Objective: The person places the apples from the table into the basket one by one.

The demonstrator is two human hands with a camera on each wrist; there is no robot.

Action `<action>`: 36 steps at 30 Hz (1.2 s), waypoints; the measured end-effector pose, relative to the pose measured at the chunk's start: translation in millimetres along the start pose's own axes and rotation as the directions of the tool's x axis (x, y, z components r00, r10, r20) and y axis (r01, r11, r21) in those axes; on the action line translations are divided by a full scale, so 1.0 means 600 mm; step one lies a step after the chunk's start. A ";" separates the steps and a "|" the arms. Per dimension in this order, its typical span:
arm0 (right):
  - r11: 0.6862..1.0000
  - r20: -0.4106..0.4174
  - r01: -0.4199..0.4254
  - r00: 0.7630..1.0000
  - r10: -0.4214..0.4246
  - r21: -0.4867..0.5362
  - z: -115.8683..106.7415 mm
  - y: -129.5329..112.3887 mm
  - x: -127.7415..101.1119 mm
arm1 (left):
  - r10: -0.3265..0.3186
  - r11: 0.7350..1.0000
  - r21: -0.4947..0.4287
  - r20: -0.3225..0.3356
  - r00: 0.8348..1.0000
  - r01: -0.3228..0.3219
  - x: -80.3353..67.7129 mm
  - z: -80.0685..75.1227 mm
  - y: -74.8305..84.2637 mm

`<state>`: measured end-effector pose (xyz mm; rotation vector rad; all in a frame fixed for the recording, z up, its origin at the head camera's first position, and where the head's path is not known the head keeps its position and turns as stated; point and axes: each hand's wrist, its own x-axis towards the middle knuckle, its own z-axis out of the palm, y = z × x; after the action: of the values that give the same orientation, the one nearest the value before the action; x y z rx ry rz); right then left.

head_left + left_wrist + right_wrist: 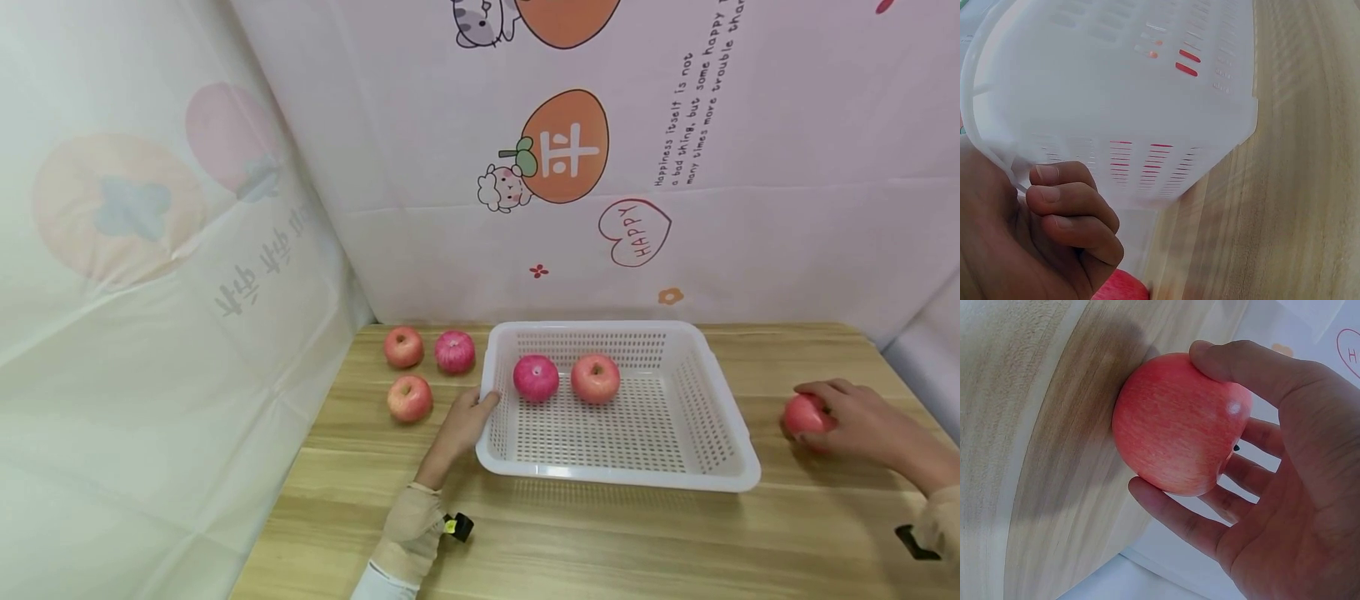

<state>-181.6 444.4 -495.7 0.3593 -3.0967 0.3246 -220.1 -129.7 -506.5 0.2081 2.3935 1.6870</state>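
A white perforated plastic basket sits mid-table with two red apples inside. My left hand grips the basket's left rim, thumb over the edge; in the left wrist view its curled fingers lie under the rim. To the right of the basket, my right hand wraps around a red apple on the table; in the right wrist view that apple sits between thumb and fingers.
Three more red apples lie on the wooden table left of the basket. Printed cloth walls close the back and left. A small black object lies near the right sleeve.
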 end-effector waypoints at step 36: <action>0.999 -0.002 0.026 1.000 -0.027 -0.023 -0.018 -0.007 0.010 | 0.006 1.000 -0.005 -0.002 1.000 -0.006 0.000 0.000 -0.004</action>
<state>-186.5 441.4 -483.9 0.3988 -3.0878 0.2885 -220.0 -130.8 -508.8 0.2140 2.3918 1.6967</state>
